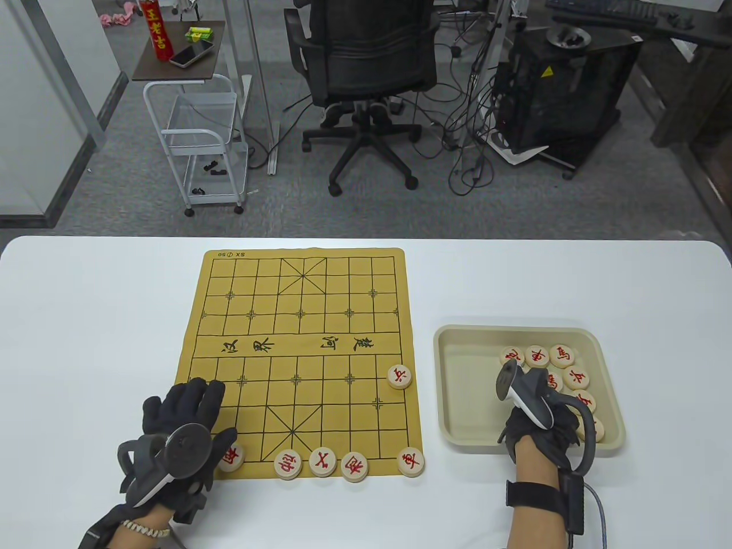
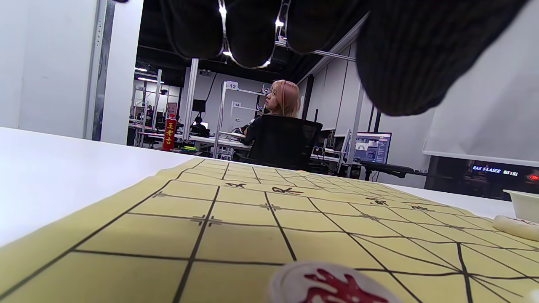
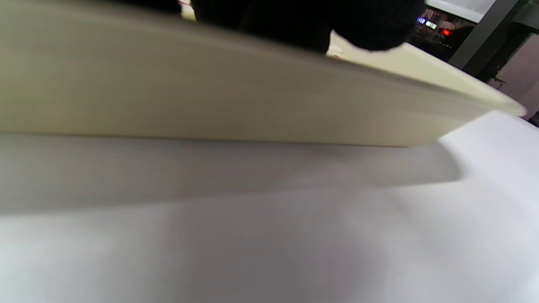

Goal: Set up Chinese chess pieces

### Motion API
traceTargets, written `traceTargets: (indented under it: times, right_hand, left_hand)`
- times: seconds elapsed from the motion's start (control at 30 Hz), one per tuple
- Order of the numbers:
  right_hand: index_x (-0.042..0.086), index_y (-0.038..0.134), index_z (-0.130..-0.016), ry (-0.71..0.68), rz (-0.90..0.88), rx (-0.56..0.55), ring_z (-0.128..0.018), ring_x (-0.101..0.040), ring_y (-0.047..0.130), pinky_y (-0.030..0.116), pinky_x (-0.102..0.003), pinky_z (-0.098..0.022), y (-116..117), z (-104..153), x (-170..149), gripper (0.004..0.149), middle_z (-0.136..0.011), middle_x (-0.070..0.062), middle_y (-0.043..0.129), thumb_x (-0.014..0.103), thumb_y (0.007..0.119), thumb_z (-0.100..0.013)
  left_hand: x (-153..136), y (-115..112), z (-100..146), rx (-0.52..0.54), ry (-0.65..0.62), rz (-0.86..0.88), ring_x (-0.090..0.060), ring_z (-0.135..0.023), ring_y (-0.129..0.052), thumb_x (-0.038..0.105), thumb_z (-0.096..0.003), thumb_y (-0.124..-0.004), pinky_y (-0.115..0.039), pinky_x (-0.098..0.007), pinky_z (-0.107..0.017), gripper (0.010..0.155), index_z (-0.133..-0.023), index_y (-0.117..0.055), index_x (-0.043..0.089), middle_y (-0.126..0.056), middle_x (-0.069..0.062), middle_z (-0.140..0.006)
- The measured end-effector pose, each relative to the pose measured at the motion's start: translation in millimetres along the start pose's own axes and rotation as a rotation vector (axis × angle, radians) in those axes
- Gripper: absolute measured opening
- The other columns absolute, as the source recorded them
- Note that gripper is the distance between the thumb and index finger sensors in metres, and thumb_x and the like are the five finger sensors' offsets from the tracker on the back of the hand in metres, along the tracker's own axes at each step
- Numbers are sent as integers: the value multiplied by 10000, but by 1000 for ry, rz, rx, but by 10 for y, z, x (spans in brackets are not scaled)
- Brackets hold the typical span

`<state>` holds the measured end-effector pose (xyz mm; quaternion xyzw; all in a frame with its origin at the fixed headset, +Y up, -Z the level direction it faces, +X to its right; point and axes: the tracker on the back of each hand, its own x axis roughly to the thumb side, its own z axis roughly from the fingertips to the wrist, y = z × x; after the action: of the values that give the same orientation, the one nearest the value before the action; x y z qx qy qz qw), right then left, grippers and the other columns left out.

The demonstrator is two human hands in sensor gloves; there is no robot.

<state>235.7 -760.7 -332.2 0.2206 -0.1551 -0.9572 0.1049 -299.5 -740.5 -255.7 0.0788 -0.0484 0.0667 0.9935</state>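
Note:
The yellow chess board mat (image 1: 303, 360) lies mid-table. Five cream discs with red characters stand along its near row: one at the left (image 1: 230, 456), three near the middle (image 1: 322, 461) and one at the right corner (image 1: 411, 461). Another disc (image 1: 399, 376) stands at the right edge further up. My left hand (image 1: 200, 409) rests flat on the board's near left corner with fingers spread, thumb beside the left disc, which also shows in the left wrist view (image 2: 332, 286). My right hand (image 1: 543, 412) is inside the beige tray (image 1: 457, 343) among several discs (image 1: 562, 354); its fingers are hidden under the tracker.
The white table (image 1: 86, 343) stretches left of the board. The right wrist view shows the tray's outer wall (image 3: 210, 97) close up. Beyond the far edge stand an office chair (image 1: 366, 68) and a cart (image 1: 194, 114).

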Motion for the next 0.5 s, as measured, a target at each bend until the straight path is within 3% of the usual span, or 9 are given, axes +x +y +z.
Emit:
traceTargets:
  times: [0.2,0.33,0.5]
  right_hand:
    - [191,758,-991,-66,-46,-200,-508,-93,994,872,-314,-356,-245,182,157,770,-919,-98,899,480,1020,-326]
    - [196,749,-995,-253,-113,-329,-506,-87,992,872,-312,-360,-535,469,582,783,-922,-88,895,489,1020,-321]
    - [207,745,-996,-528,-155,-353,-517,-82,995,877,-305,-371,-643,814,1294,783,-926,-76,894,497,1014,-321]
  left_hand:
    - [-1,-1,-2,4,-3,5,-477,-1088,-598,546,-371,-854,-392,-746,-737,848,-1089,-471,306,-537,-133,-1182]
    - [6,-2,-1,3,-9,1,-476,-1088,-598,547,-370,-853,-394,-745,-736,848,-1088,-471,308,-537,-132,-1181]
    - [2,-1,9,9,-13,6,-480,-1087,-598,545,-372,-854,-394,-746,-735,847,-1088,-472,305,-541,-135,-1179]
